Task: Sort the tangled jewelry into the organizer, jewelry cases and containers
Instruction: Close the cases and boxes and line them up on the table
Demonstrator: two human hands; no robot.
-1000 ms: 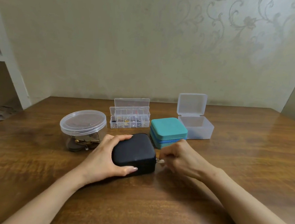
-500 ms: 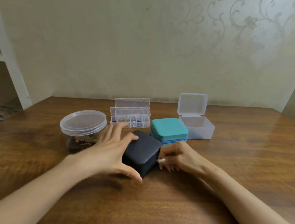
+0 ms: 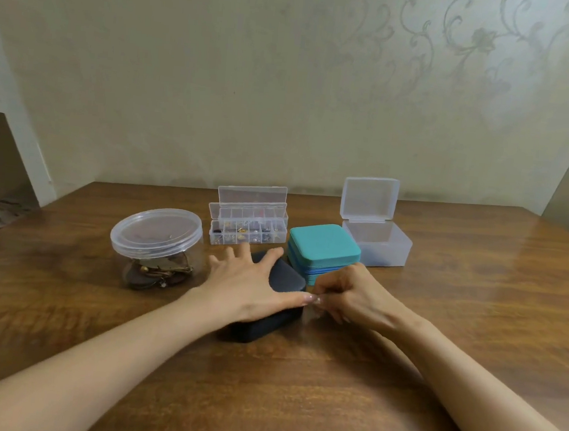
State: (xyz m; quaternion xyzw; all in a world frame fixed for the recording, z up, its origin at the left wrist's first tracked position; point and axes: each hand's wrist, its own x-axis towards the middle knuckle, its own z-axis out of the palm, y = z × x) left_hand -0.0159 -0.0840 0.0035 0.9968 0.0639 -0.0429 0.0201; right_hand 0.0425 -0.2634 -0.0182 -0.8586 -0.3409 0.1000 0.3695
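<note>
Early stage: the black case [image 3: 288,279] is unopened. The left hand [image 3: 246,287] grip lies spread flat on it; the right hand [image 3: 348,296] grip pinches its 3 o'clock corner. Tangled jewelry [image 3: 157,271] sits unsorted in the lidded jar [image 3: 126,236] at 9 o'clock.

Left hand [image 3: 249,286] lies flat, fingers spread; right hand [image 3: 353,295] curls, pinching.

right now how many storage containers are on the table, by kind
jewelry cases: 2 (black case, teal case)
compartment organizer: 1
clear hinged box: 1
round clear jar: 1
total: 5
</note>
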